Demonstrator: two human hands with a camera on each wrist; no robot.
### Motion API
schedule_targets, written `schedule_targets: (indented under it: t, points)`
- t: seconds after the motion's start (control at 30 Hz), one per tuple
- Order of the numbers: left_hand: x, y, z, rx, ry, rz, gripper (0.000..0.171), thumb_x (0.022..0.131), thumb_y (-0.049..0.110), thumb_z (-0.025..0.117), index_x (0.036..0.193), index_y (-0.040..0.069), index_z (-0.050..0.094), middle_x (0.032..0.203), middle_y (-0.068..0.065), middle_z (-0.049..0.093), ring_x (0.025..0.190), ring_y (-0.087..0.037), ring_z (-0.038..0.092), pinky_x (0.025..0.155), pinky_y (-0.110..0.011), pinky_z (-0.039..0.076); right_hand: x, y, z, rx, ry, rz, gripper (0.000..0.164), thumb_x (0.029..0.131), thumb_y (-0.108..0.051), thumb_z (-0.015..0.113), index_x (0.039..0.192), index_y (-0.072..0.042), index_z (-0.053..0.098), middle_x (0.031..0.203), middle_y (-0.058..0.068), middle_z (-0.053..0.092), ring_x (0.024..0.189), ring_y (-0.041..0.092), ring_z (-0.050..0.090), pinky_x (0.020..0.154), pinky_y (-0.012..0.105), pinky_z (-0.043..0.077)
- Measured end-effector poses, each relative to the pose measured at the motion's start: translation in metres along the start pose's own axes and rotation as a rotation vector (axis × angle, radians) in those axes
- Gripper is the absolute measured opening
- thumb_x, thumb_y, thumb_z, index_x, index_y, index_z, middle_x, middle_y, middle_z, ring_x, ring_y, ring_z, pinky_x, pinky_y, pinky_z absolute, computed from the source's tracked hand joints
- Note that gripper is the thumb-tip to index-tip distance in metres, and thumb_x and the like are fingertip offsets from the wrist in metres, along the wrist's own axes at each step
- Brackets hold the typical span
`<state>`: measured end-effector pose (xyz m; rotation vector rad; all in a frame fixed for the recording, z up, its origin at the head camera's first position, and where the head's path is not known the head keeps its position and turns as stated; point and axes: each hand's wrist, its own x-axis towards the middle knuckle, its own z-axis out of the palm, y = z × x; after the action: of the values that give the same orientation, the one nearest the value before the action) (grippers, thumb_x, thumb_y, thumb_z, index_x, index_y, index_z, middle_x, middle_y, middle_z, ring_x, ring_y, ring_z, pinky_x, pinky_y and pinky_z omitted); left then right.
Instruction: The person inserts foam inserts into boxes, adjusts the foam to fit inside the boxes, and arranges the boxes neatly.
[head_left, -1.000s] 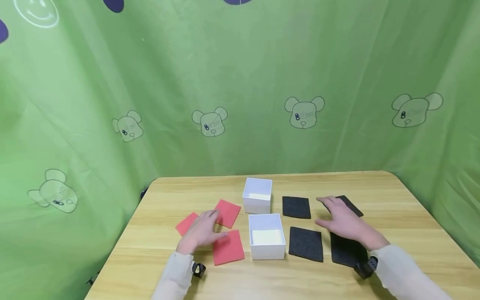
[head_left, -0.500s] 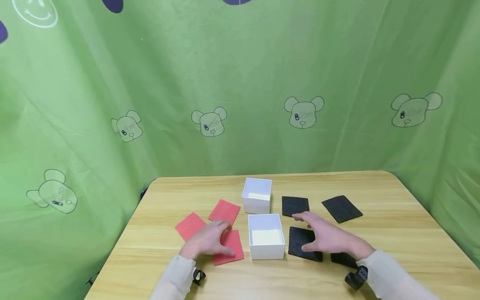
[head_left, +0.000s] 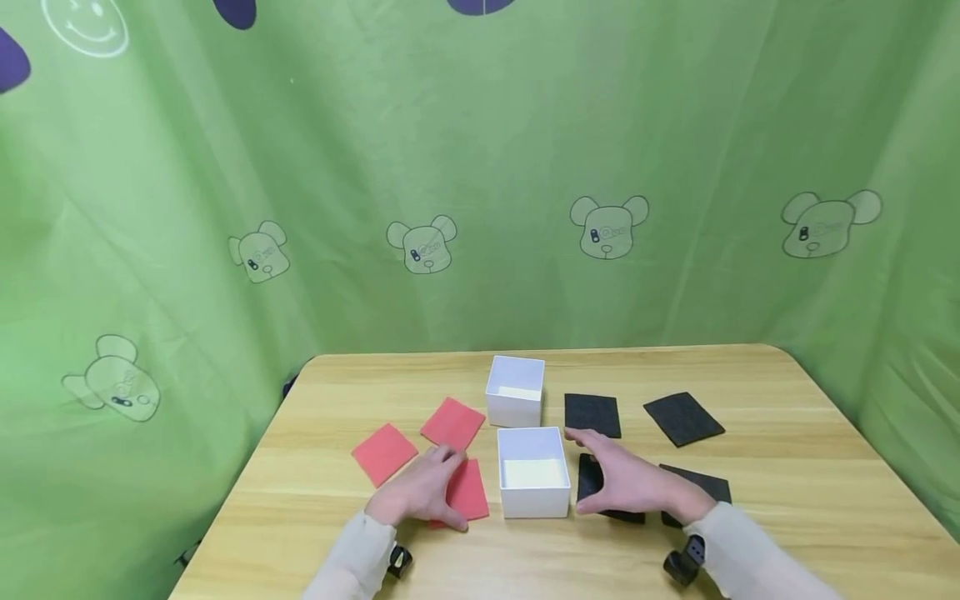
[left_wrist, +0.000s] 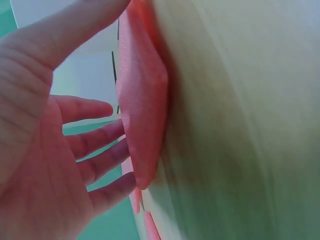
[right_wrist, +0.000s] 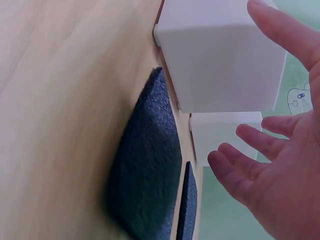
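Note:
My left hand (head_left: 423,489) is over the nearest red square pad (head_left: 471,492), thumb and fingers spread around it. In the left wrist view, the fingertips of the hand (left_wrist: 55,165) lie close to the pad's (left_wrist: 142,105) edge; whether they touch it I cannot tell. Over the black square pad (head_left: 588,475) beside the front white box (head_left: 536,505), my right hand (head_left: 630,482) hovers with thumb and fingers apart. From the right wrist, that hand (right_wrist: 295,170) shows nothing in its grasp, and the black pad (right_wrist: 147,160) lies on the table.
Behind the front box stands a second open white box (head_left: 513,412). Two more red pads (head_left: 383,454) lie at the left. Further black pads (head_left: 684,418) are spread at the right. A green curtain (head_left: 480,167) hangs behind the wooden table (head_left: 300,500).
My right hand has moved left from the far black pads to the one beside the front box. My left hand has shifted right and nearer, over the closest red pad.

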<state>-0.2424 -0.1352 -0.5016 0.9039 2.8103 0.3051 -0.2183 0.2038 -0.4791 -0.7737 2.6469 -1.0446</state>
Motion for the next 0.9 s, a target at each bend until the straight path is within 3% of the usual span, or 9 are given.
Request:
schedule_targets:
  t: [0.3, 0.47, 0.9]
  points:
    - [-0.002, -0.001, 0.004, 0.03, 0.018, 0.026, 0.097, 0.061, 0.048, 0.083, 0.139, 0.006, 0.043, 0.131, -0.005, 0.046, 0.117, -0.021, 0.044, 0.099, -0.034, 0.041, 0.007, 0.004, 0.007, 0.087, 0.001, -0.015, 0.103, 0.072, -0.038, 0.081, 0.147, 0.001, 0.023, 0.146, 0.021, 0.031, 0.129, 0.038, 0.036, 0.1, 0.052, 0.037]
    - [-0.002, -0.001, 0.002, 0.013, 0.02, 0.016, 0.096, 0.063, 0.044, 0.083, 0.141, 0.006, 0.04, 0.132, -0.005, 0.044, 0.117, -0.021, 0.044, 0.099, -0.035, 0.041, 0.01, 0.006, 0.009, 0.133, -0.004, 0.011, 0.105, 0.073, -0.039, 0.08, 0.148, 0.001, 0.019, 0.146, 0.02, 0.03, 0.13, 0.038, 0.035, 0.101, 0.053, 0.035]
    - [-0.003, 0.0, 0.003, -0.074, 0.035, -0.008, 0.097, 0.066, 0.045, 0.079, 0.143, 0.004, 0.036, 0.132, -0.006, 0.041, 0.109, -0.015, 0.048, 0.096, -0.032, 0.043, 0.017, 0.015, 0.016, 0.149, -0.027, -0.034, 0.109, 0.074, -0.042, 0.079, 0.148, 0.005, 0.014, 0.142, 0.02, 0.036, 0.126, 0.034, 0.04, 0.1, 0.052, 0.037]
